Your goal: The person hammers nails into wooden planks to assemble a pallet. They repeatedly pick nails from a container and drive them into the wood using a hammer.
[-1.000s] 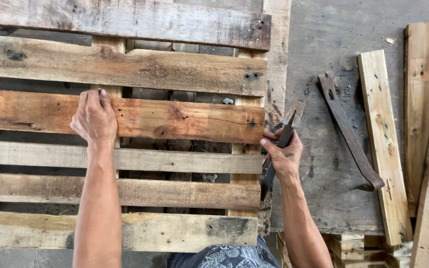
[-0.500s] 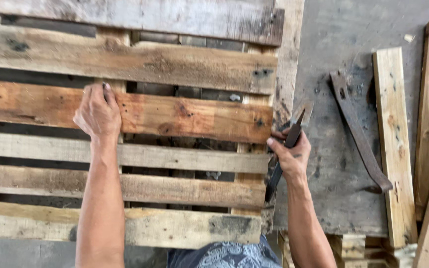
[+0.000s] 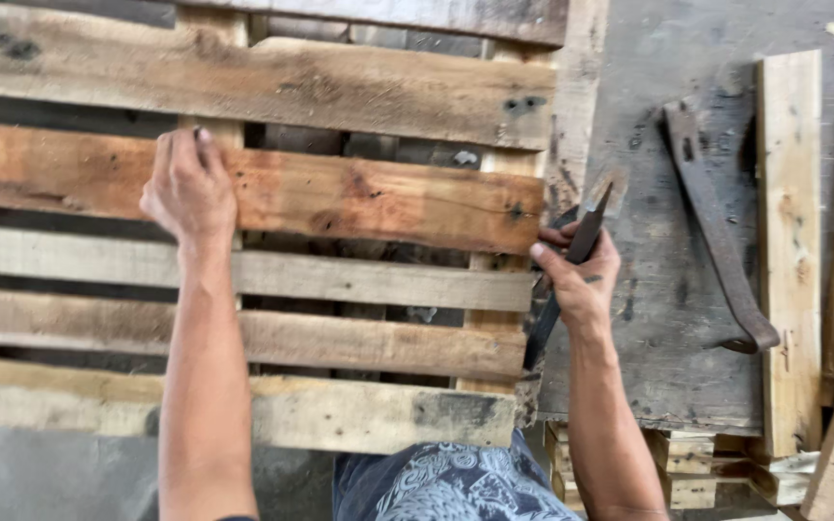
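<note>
A weathered wooden pallet point(image 3: 369, 92) lies below me, built of several horizontal slats. My left hand point(image 3: 188, 188) grips the far edge of a reddish-brown slat point(image 3: 378, 198), fingers curled over it. My right hand point(image 3: 579, 275) is shut on a dark flat pry bar point(image 3: 571, 265) at the slat's right end. The bar's tip points up and to the right, and its lower end runs down beside the pallet's right edge.
A second rusty pry bar point(image 3: 716, 227) lies on a grey board point(image 3: 668, 367) to the right. Loose pale planks point(image 3: 790, 241) lean along the right side. Stacked wood blocks point(image 3: 687, 473) sit at lower right. My patterned clothing point(image 3: 446, 482) shows at the bottom.
The view has drifted, so the pallet sits higher and further right in frame. Both hands keep their holds on the slat and pry bar.
</note>
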